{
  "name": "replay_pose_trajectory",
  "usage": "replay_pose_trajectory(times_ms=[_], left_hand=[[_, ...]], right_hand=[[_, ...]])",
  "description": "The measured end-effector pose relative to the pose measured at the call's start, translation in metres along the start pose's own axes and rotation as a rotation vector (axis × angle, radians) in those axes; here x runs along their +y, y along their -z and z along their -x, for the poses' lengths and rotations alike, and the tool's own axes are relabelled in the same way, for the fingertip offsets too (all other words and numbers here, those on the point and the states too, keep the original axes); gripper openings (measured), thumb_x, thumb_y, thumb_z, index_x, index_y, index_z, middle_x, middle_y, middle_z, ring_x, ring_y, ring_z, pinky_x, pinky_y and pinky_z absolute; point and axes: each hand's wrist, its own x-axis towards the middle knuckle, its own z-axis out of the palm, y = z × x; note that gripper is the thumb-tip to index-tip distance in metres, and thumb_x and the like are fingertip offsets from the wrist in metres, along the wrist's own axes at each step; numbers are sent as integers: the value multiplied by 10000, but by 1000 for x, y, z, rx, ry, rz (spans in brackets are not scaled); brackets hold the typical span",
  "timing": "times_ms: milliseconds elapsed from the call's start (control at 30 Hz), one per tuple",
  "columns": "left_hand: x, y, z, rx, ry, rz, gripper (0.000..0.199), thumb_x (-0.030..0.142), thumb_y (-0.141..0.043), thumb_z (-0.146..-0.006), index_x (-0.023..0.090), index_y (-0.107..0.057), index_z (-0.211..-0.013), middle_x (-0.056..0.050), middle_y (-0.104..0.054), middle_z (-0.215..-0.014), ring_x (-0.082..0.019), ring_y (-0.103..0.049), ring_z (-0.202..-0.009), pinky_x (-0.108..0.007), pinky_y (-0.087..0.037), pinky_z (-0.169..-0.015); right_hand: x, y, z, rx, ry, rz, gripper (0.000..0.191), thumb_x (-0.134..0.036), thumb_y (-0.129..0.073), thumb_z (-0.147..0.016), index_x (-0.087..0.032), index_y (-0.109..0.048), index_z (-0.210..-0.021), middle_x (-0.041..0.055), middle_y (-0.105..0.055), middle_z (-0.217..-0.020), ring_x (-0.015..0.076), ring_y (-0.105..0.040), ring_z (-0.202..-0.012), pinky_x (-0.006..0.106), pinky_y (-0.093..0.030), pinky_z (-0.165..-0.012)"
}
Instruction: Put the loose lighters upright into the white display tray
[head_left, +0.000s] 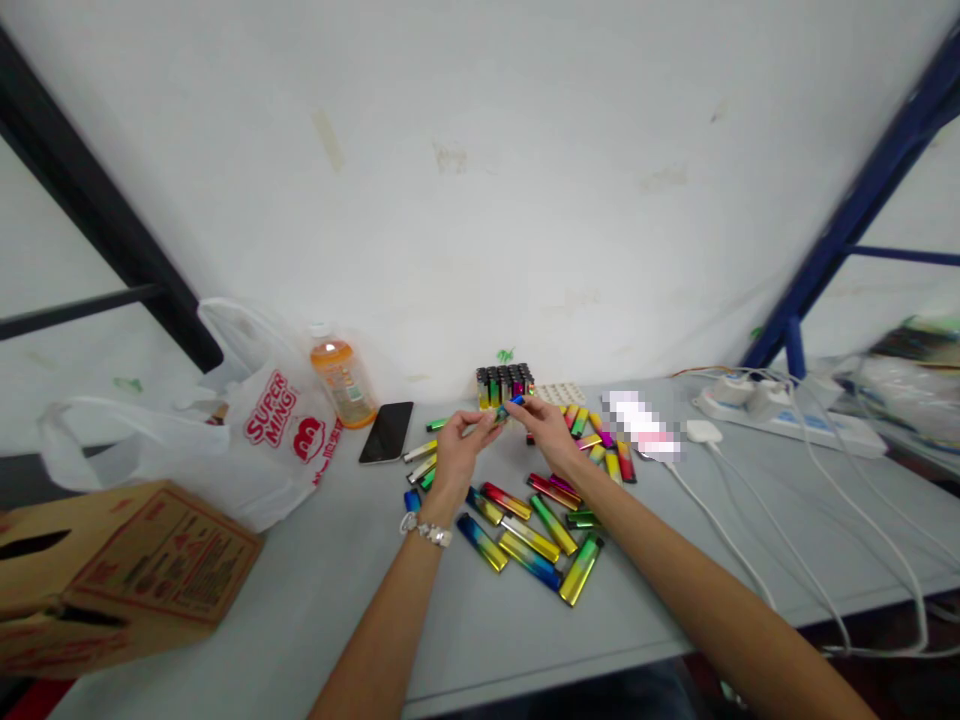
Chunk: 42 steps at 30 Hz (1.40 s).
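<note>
My left hand [466,447] and my right hand [549,432] meet above the middle of the table. Their fingers pinch a small shiny blue and green lighter [511,404] between them, partly hidden by the fingertips. Under and around my hands lie many loose shiny lighters [529,538] in blended yellow, green, blue and red. Just behind my hands, a block of upright lighters [505,380] with black tops stands close to the wall. A pale tray with rows of holes [559,394] sits at its right.
To the left are a cardboard box [165,560], a white plastic bag [255,440], an orange drink bottle [343,380] and a black phone [387,432]. On the right, a blurred-out device [641,425], a white charger [703,431] and a power strip [795,415] trail white cables.
</note>
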Motion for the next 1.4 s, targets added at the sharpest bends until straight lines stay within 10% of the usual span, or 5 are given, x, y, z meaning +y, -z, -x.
replay_pose_trajectory(times_ms=[333, 567, 967, 1400], left_hand=[[2, 1, 6, 20, -362, -693, 331, 442, -551, -911, 163, -638, -754, -32, -679, -733, -160, -627, -721, -274, -472, -678], [4, -4, 13, -91, -440, -799, 335, 388, -490, -950, 177, -633, -732, -23, -653, -732, -152, -612, -719, -267, -454, -687], [-5, -4, 14, -223, -422, -924, 368, 399, -458, -976, 190, -647, -739, -39, -675, -796, -176, -631, -800, -293, -466, -749], [-5, -4, 15, -233, -409, -946, 352, 376, -450, -978, 192, -643, -747, -49, -674, -814, -182, -622, -810, -299, -465, -762]], right_hand=[[-18, -4, 22, 65, -3, -266, 385, -562, -668, -807, -262, -494, -974, -72, -551, -619, 124, -523, -537, 247, -451, -548], [-12, -4, 22, 47, -233, -339, 569, -719, -454, -844, -190, -537, -654, -52, -390, -457, 78, -288, -395, 224, -204, -388], [-14, -7, 24, 157, -350, -311, 374, -456, -400, -854, -223, -410, -562, -72, -272, -405, 77, -168, -353, 225, -123, -371], [-19, -7, 31, -27, -360, -429, 641, -819, -405, -777, -219, -395, -553, -83, -234, -444, 61, -134, -389, 223, -98, -405]])
